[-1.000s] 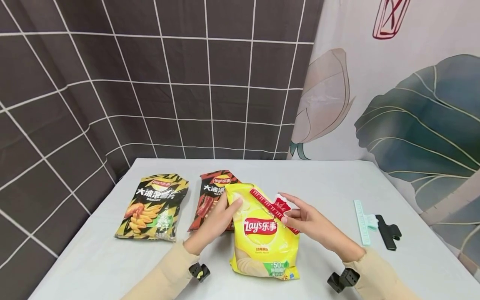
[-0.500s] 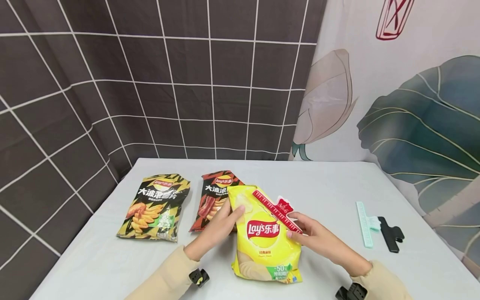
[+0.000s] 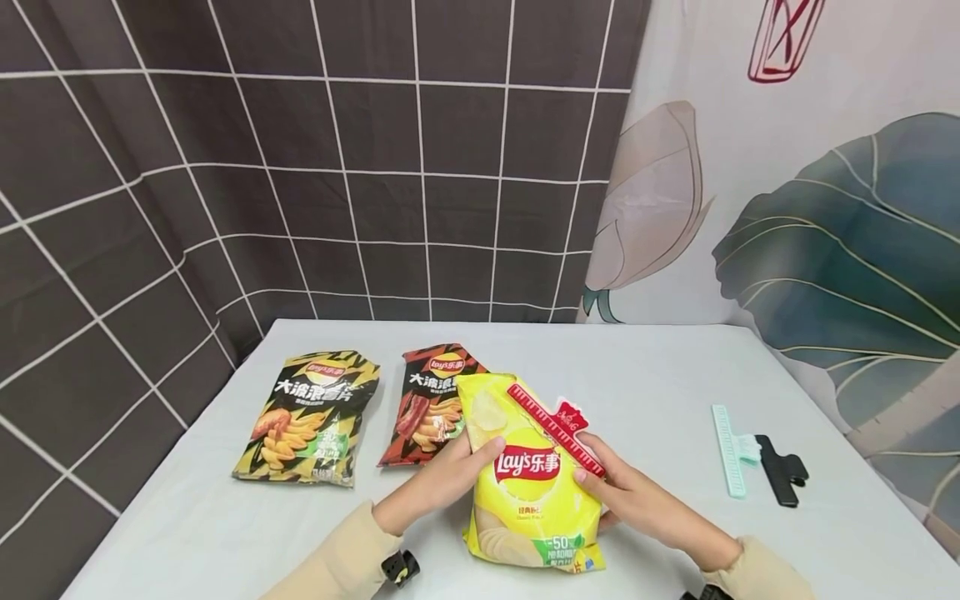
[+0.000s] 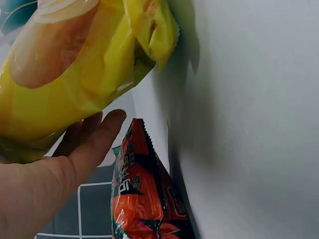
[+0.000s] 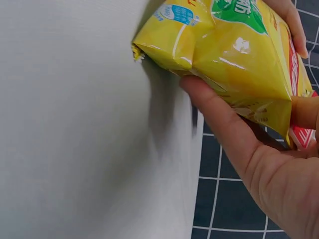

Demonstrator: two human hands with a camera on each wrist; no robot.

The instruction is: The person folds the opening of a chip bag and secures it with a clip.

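Observation:
A yellow bag of potato chips (image 3: 517, 512) is held at a tilt over the middle of the table. Across its top right corner runs a red bag clip (image 3: 558, 429), its handle pointing up and away. My left hand (image 3: 453, 475) grips the bag's left side, thumb on the front and fingers behind it. On the right edge, just below the clip's lower end, my right hand (image 3: 633, 500) holds the bag with the thumb in front. In the right wrist view the fingers (image 5: 219, 119) support the yellow bag from underneath.
A black-and-yellow chip bag (image 3: 307, 417) lies on the left of the white table (image 3: 187, 533). Behind my left hand is a red-and-black chip bag (image 3: 431, 404), partly covered by the yellow one. A mint-green clip (image 3: 729, 450) and a black clip (image 3: 780, 471) lie at the right.
My right hand has moved off the clip's handle and down onto the bag's right edge. My left hand has slid lower along the left side. The clip stays on the bag.

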